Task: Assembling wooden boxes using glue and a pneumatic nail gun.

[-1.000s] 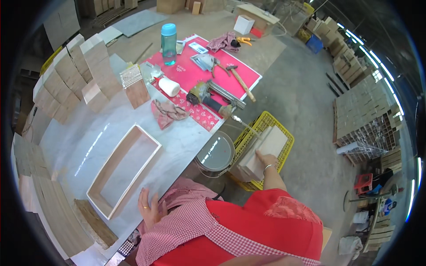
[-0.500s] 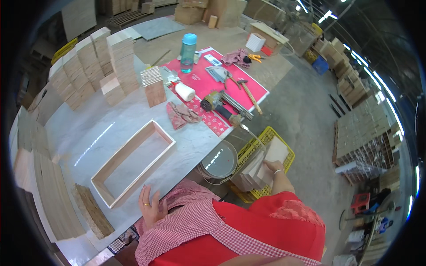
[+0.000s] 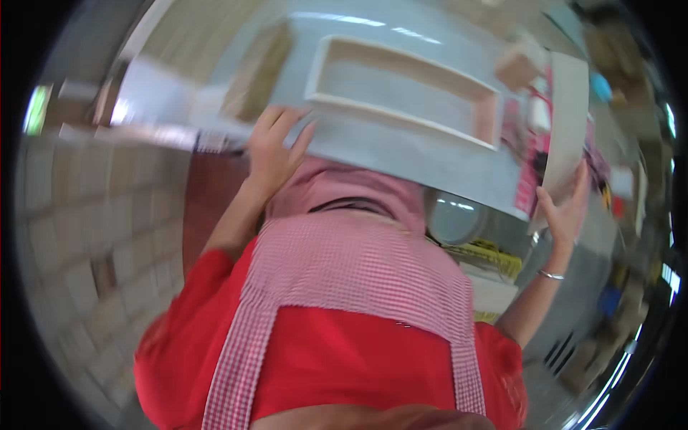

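My right hand (image 3: 566, 208) grips a long, thin, pale wooden board (image 3: 568, 107) by its near end. The board stands out over the right side of the table, covering part of the pink sheet (image 3: 525, 202). My left hand (image 3: 276, 154) rests at the near table edge with its fingers apart, holding nothing. Close to its fingertips is a rough brown piece of wood (image 3: 259, 72). A long rectangular wooden frame (image 3: 405, 120) lies on the grey tabletop (image 3: 459, 170), between my two hands. The picture is smeared by motion.
Below the table's right edge are a round grey-topped bucket (image 3: 455, 217) and a yellow basket (image 3: 494, 259) with pale boards. A white bottle (image 3: 539, 113), a wood block (image 3: 517, 68) and a pink cloth (image 3: 512, 132) sit right of the frame. Stacked boards (image 3: 215, 36) lie far left.
My right hand has lifted a board out of the yellow basket and brought it up over the table's right side. The view has turned left. My left hand remains at the table edge.
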Action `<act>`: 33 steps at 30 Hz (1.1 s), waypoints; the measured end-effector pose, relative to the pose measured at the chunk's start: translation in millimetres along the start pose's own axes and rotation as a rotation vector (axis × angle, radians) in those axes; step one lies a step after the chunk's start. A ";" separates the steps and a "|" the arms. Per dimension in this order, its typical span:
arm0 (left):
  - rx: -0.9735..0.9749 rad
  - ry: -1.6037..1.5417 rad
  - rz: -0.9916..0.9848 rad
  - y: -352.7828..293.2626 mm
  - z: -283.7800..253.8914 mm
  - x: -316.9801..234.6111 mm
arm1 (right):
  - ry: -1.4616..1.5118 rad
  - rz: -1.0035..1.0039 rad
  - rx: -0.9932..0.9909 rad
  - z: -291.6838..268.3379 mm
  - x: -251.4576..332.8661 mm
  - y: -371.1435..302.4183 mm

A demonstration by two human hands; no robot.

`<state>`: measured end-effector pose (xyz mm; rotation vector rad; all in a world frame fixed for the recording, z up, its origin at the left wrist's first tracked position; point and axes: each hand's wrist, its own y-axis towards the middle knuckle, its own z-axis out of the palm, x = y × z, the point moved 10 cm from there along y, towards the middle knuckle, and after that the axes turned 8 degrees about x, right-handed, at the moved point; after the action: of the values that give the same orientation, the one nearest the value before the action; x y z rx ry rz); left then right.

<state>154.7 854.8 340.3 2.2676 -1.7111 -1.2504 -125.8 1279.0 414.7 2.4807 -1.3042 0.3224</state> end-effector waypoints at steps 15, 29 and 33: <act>0.162 0.090 -0.275 8.9 -15.2 30.4 | -0.083 -0.748 0.548 117.2 244.0 71.9; 0.110 0.068 -0.112 22.3 -11.2 21.8 | -0.132 -0.768 0.593 138.5 224.3 90.6; 0.155 0.034 -0.162 26.6 -10.7 21.1 | -0.147 -0.762 0.580 144.6 216.2 89.7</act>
<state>141.7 822.7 348.1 2.5456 -1.6980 -1.1345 -72.2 1012.8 370.5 3.2990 -0.2193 0.3579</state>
